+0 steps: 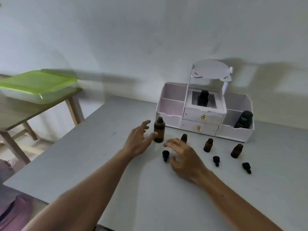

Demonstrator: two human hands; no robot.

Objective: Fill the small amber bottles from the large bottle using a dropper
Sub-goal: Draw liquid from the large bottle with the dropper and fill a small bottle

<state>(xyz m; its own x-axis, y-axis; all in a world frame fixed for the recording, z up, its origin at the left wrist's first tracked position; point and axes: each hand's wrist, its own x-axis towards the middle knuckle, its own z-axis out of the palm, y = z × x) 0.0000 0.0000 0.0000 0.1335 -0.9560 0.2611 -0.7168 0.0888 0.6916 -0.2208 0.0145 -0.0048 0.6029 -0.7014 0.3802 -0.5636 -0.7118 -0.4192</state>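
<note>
Large amber bottle [159, 130]: upright, uncapped, on grey table [100, 155] | left hand [139, 140]: fingers spread, empty, thumb tip at bottle's side, nearer | right hand [184, 158]: spread, empty, above dropper cap [165, 155] | likely step: steady bottle, lift dropper.

Large bottle [159, 130] left of three small bottles [208, 145], droppers [216, 161] before them (apparently lying), organizer [204, 112] behind
</note>
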